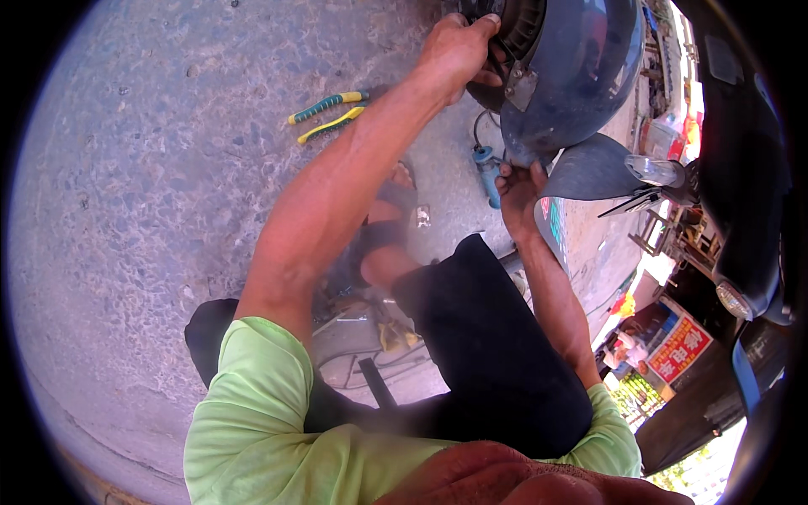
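A dark, glossy scooter fender [581, 76] curves over a black ribbed wheel part [523, 29] at the top. My left hand [461, 52] is closed at the wheel's left side, thumb on top; what its fingers grip is dark and partly hidden. Below it, my right hand [520, 187] has its fingers and thumb curled up at the fender's lower tip. A grey, flexible mud flap [593, 168] hangs just right of that hand. Close to its fingers on the left stands a blue cylindrical tool [487, 175] with a dark cord or loop at its top.
Pliers with green and yellow handles [328, 115] lie on the rough concrete floor [168, 168], left of my left forearm. Between my legs are a yellowish item [396, 335] and loose cables. A clear lamp [656, 171] and black vehicle body [741, 151] stand at the right, before a red sign [680, 347].
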### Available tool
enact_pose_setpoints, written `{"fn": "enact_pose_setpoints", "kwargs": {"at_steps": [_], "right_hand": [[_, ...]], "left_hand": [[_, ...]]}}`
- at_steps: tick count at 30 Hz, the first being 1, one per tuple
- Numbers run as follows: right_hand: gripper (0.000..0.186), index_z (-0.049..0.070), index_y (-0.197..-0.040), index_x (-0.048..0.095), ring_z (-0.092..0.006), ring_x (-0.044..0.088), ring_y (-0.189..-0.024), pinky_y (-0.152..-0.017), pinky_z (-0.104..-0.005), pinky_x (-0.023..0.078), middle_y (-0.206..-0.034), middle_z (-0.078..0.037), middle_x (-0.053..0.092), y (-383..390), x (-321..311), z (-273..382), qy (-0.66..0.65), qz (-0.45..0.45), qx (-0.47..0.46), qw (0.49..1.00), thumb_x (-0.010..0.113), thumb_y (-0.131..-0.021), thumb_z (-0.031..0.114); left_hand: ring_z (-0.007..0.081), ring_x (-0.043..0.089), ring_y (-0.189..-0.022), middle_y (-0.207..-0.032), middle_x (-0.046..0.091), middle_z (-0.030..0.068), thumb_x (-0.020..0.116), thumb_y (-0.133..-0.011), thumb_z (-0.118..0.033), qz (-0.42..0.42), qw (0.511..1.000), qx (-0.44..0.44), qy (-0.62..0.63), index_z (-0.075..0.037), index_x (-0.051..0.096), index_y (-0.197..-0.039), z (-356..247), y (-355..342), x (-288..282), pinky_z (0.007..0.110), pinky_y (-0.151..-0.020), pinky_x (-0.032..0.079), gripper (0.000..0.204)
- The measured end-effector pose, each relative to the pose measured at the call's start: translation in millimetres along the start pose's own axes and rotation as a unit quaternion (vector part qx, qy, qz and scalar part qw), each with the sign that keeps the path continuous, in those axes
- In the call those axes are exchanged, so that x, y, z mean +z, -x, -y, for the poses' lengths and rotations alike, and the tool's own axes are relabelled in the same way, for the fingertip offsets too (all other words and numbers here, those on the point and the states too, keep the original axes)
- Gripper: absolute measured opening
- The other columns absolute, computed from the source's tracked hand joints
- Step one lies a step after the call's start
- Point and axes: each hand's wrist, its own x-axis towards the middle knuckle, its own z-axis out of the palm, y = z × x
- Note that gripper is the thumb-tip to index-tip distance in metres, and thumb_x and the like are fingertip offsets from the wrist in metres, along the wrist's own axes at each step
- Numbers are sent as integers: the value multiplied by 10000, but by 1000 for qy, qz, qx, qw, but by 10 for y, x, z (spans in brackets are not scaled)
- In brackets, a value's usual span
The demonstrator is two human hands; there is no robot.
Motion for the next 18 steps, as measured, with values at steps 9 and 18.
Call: {"fn": "enact_pose_setpoints", "kwargs": {"at_steps": [9, 18], "right_hand": [[180, 119, -1061, 615, -214, 572, -954, -796, -367, 445, -1028, -61, 630, 19, 112, -85, -103, -17, 33, 994, 615, -952, 263], [125, 117, -1070, 567, -211, 565, -1001, -847, -346, 432, -1054, -27, 575, -8, 437, -167, -57, -45, 30, 997, 531, -957, 156]], "left_hand": [[246, 621, -620, -845, 617, 147, 574, -978, -333, -47, 998, -49, 1, 27, 519, -1194, -100, 0, 112, 355, -490, 539, 423], [244, 614, -670, -910, 607, 143, 566, -987, -323, -22, 999, -32, -33, 16, 495, -1213, 28, -120, 46, 368, -487, 552, 413]]}}
